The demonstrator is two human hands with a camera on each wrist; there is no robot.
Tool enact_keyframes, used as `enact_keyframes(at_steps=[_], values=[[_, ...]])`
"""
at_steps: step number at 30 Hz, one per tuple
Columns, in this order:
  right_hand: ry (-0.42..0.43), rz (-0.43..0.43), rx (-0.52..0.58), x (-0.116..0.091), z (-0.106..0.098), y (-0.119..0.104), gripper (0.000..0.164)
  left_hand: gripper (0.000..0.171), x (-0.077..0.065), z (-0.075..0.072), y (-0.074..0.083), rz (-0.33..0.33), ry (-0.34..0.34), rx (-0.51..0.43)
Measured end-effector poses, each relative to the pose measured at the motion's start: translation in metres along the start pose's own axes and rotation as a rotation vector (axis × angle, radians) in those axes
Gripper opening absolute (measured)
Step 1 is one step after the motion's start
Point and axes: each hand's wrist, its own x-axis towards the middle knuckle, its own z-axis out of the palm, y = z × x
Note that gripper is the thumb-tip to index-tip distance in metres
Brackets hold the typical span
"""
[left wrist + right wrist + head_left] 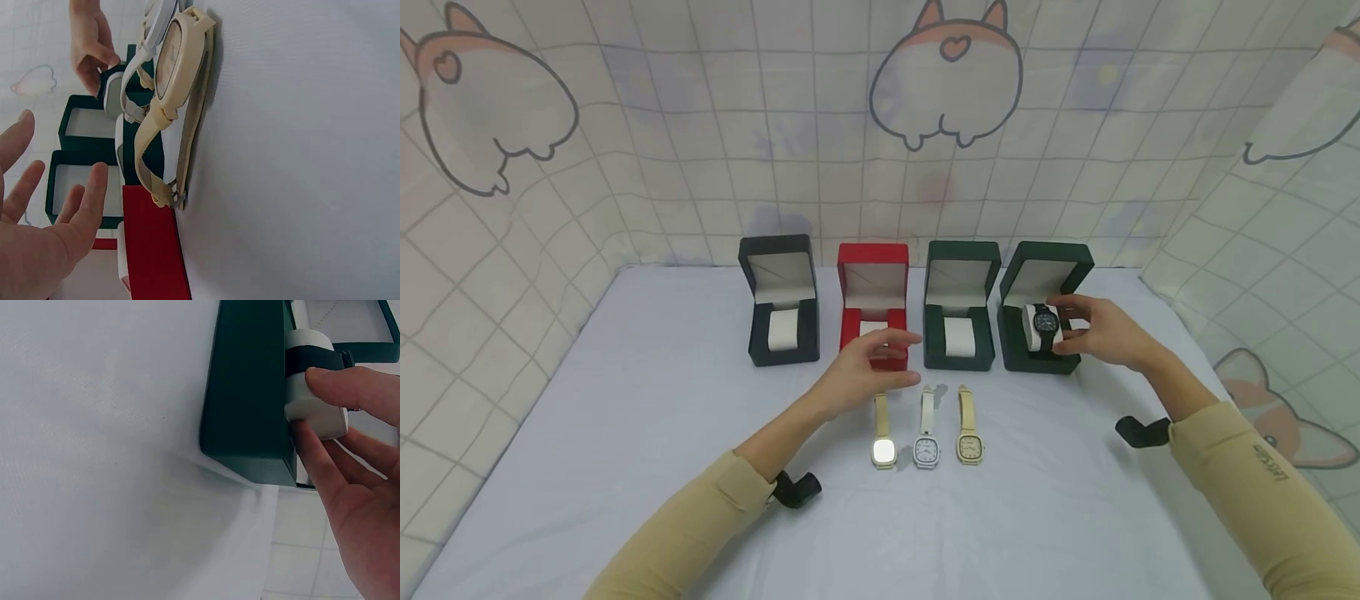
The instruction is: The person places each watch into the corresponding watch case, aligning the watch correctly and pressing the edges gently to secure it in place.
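Observation:
At the right end of the box row, my right hand point(1108, 333) grips the white watch cushion point(315, 415), which carries a black wristwatch point(1046, 323). The cushion sits partly inside the open dark green box point(1037, 364); in the right wrist view the thumb lies by the black strap, with fingers along the cushion's side. My left hand point(865, 371) hovers with spread fingers before the open red box point(872, 253), holding nothing. Below it lie a gold watch point(883, 451) with a glaring face, a white-strapped watch point(926, 451) and another gold-toned watch point(970, 448).
Two more open boxes hold bare white cushions: a black-looking one point(782, 354) at the left and a green one point(959, 358) beside the red box. All stand along the back of the white-covered table point(647, 400), before a patterned cloth backdrop point(820, 125).

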Motion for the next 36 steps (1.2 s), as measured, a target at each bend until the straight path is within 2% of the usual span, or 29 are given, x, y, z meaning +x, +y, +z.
enact_keyframes(at_steps=[6,16,20,25,30,36], values=[[0.005,-0.006,-0.053,0.003,0.001,0.003,0.073,0.052,0.010,0.005,0.004,0.062,-0.033,0.009],[0.013,-0.028,-0.155,0.009,0.006,0.005,0.072,0.052,0.031,0.018,0.014,0.070,-0.093,0.016],[0.016,-0.024,-0.170,0.009,0.007,0.001,0.071,0.051,0.042,0.024,0.019,0.100,-0.134,0.050],[0.007,-0.021,-0.188,0.009,0.006,0.002,0.073,0.051,0.054,0.031,0.027,0.103,-0.168,0.092],[0.034,-0.044,-0.209,0.006,0.001,0.001,0.078,0.054,0.067,0.037,0.034,0.099,-0.183,0.185],[0.085,-0.080,-0.266,-0.001,-0.013,-0.005,0.058,0.062,0.082,0.044,0.040,0.131,-0.191,0.249]])
